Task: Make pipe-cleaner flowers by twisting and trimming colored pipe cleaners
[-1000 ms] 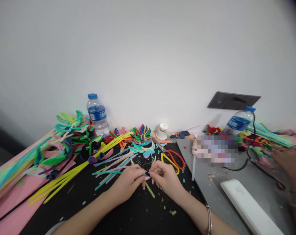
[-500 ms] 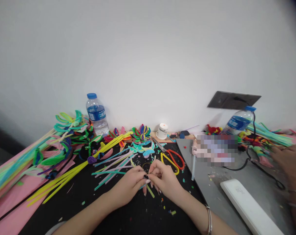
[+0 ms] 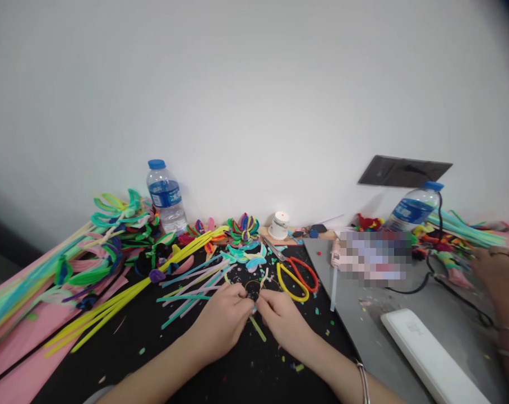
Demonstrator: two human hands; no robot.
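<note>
Over the black mat, my left hand and my right hand meet knuckle to knuckle, fingers curled in. Between their fingertips is a short light-blue pipe cleaner, mostly hidden by the fingers. A yellow-green pipe cleaner piece lies just below. Loose pastel pipe cleaners are spread beside my left hand. Close to my right hand rest scissors with one yellow and one red handle. Behind the hands lies a turquoise and lilac pipe cleaner shape.
Water bottles stand at the back left and lean at the right. A glue gun, black cable and long white case are on the grey surface. Another person's hand is at far right. Yellow pipe cleaners lie left.
My hands have gone from a raised pinch with overlapping fingertips to two closed fists side by side, the right one turned knuckles up. The other person's hand has shifted slightly right.
</note>
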